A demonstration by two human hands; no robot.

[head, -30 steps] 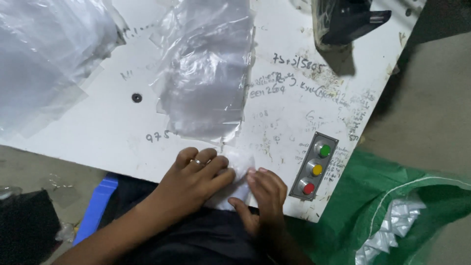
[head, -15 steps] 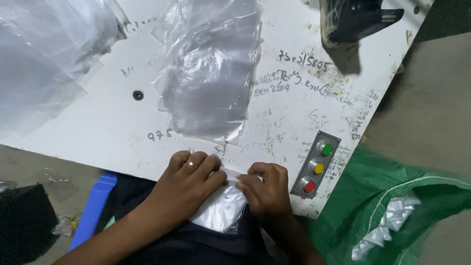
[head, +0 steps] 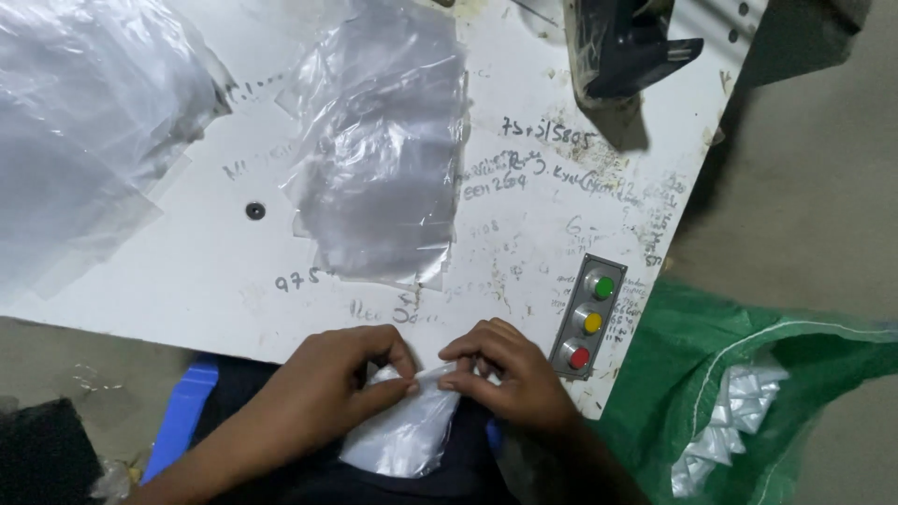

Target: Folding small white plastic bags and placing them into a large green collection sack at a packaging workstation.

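1. White desk (head: 187, 271), scribbled with ink, fills the view.
2. Green sack (head: 692, 374) sits at its right, holding white packets (head: 739, 411).
3. Clear sheets (head: 383, 159) lie on the desk.
4. Button panel (head: 589, 318) sits near the edge.
5. Left hand (head: 337, 379) and right hand (head: 510, 374) pinch a small bag (head: 407, 435) at the desk's edge.
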